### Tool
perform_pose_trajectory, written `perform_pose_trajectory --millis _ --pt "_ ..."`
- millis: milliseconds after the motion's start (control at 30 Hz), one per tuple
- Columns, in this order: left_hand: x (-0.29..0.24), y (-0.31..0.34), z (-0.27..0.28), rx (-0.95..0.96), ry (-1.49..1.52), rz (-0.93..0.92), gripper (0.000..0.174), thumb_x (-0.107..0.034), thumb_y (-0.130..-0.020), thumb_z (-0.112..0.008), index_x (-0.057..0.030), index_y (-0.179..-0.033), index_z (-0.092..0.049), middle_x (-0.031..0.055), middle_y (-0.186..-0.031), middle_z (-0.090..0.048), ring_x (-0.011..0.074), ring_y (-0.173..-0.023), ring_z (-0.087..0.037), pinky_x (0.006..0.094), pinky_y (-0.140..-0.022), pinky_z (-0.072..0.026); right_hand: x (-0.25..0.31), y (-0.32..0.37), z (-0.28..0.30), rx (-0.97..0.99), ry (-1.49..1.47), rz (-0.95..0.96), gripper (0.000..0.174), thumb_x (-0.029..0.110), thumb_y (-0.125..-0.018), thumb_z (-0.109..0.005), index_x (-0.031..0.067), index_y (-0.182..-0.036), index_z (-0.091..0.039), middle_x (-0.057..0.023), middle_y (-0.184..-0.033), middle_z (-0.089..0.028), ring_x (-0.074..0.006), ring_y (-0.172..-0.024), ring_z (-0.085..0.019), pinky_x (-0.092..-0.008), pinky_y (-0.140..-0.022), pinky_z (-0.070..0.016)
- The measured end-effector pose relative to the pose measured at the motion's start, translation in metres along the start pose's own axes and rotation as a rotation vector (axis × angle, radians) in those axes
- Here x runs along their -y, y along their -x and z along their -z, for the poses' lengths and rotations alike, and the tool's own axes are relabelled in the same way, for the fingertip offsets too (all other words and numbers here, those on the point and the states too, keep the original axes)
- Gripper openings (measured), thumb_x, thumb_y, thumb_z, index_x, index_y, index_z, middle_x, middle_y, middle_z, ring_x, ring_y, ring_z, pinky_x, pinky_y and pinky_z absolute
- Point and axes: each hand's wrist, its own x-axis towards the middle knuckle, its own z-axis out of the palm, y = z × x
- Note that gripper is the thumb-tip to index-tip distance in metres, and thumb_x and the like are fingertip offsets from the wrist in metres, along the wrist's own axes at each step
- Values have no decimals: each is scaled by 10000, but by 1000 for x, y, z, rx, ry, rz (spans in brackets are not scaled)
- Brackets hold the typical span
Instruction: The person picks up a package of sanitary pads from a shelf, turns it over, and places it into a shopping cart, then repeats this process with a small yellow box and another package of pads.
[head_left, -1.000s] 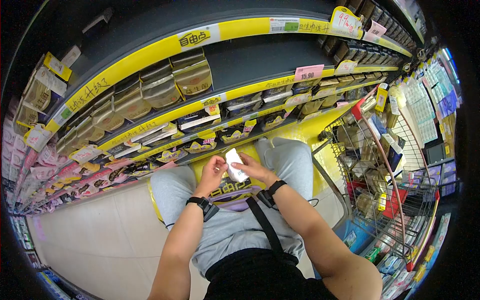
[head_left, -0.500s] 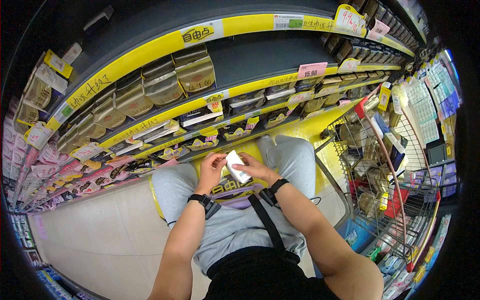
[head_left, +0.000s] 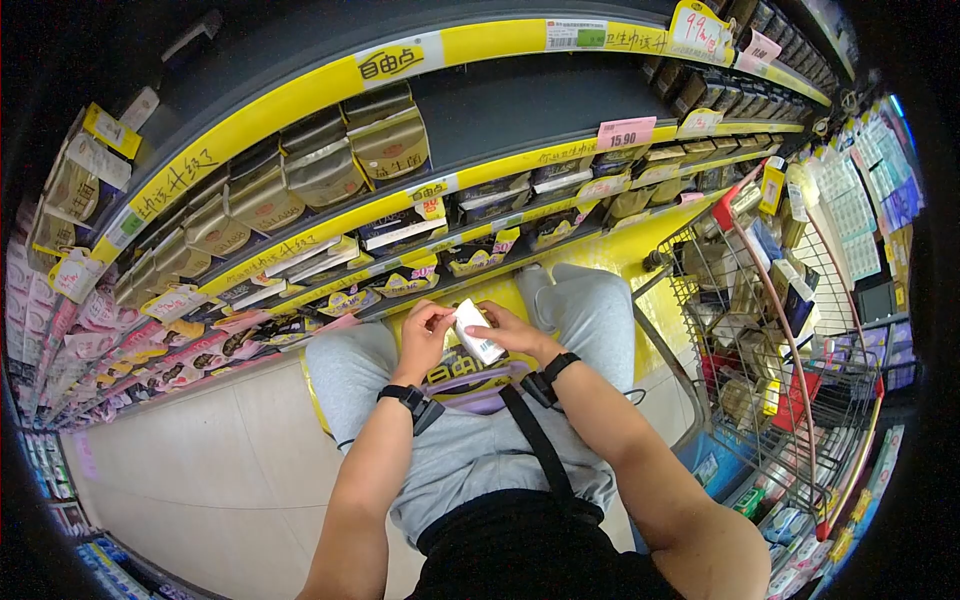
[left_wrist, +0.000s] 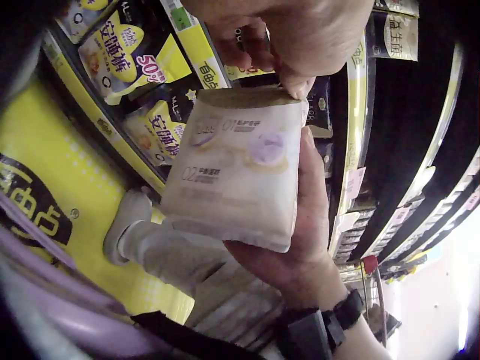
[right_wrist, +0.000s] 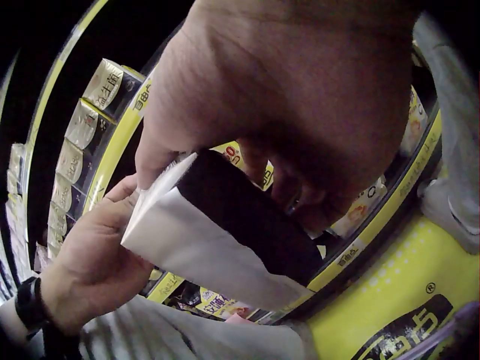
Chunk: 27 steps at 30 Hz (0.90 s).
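Observation:
A small white soft pack (head_left: 479,335) is held up between the two hands over the person's lap. In the left wrist view the pack (left_wrist: 232,176) shows grey print and purple pictures, with a brownish band along its upper edge. My right hand (head_left: 520,338) grips it from the side, thumb across its face. My left hand (head_left: 422,338) pinches at its upper edge, with thumb and finger close together near the corner (left_wrist: 296,86). The right wrist view shows the pack (right_wrist: 217,251) edge-on, one side in dark shadow; part of the right fingers is hidden behind it.
Shelves with yellow price strips (head_left: 390,65) curve ahead, stocked with gold-and-black packs (head_left: 390,150). To the right stands a wire shopping cart (head_left: 790,330) loaded with packs. Beneath the person is a yellow stool or box with a purple handle (head_left: 470,388). Pale floor tiles (head_left: 200,450) lie at left.
The white pack has tilted slightly and shifted a little to the right in the head view. The left fingers stay at its upper edge, and the right hand keeps its grip.

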Motion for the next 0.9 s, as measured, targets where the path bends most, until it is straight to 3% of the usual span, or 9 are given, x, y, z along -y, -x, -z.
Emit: perform_pose_trajectory --millis 300,400,500,600,700,800,900 --pt "11 0 -2 -34 -51 -13 68 -45 -871 -664 -8 -901 -616 36 -814 -575 104 -711 -537 241 -637 -424 -2 -2 -1 1 -12 9 829 493 -828 -710 -42 -1374 -389 -219 -1155 -584 -257 -1000 -602 -332 -835 -499" --pt "22 0 -7 -65 75 218 91 -45 -893 -646 -36 -943 -571 11 -788 -569 81 -676 -527 229 -603 -420 -6 -4 -1 -6 9 17 850 507 -820 -714 -49 -1373 -387 -225 -1159 -580 -266 -1009 -599 -340 -844 -496" --pt "18 0 -7 -45 137 244 96 -70 -914 -629 -55 -962 -547 -11 -748 -551 68 -631 -509 223 -572 -415 -13 -8 -1 -7 54 33 860 514 -815 -716 -52 -1372 -385 -229 -1161 -577 -271 -1019 -594 -349 -857 -492" --pt "10 1 -8 -14 65 137 95 -95 -906 -624 -53 -941 -546 -21 -729 -547 68 -624 -504 225 -570 -407 -7 -5 -1 -6 63 19 857 515 -811 -719 -47 -1368 -390 -228 -1162 -577 -272 -1021 -593 -351 -863 -491" --pt "11 3 -5 23 -36 159 122 -121 -865 -642 -44 -873 -547 5 -706 -550 88 -628 -511 256 -578 -412 -4 -4 -1 5 95 12 843 509 -806 -726 -39 -1358 -402 -223 -1164 -583 -270 -1016 -598 -346 -861 -494" --pt "10 2 -3 65 -264 214 166 -140 -817 -654 -23 -801 -537 66 -668 -550 156 -617 -529 309 -591 -423 -3 -3 -2 -3 114 31 834 500 -792 -741 -32 -1347 -415 -218 -1155 -593 -270 -1002 -607 -345 -851 -499" --pt "8 2 -4 53 -292 216 204 -170 -806 -646 -6 -775 -528 133 -653 -543 239 -615 -544 357 -609 -434 4 0 -2 -46 163 20 838 493 -772 -758 -29 -1338 -426 -217 -1133 -605 -274 -985 -615 -351 -841 -504"
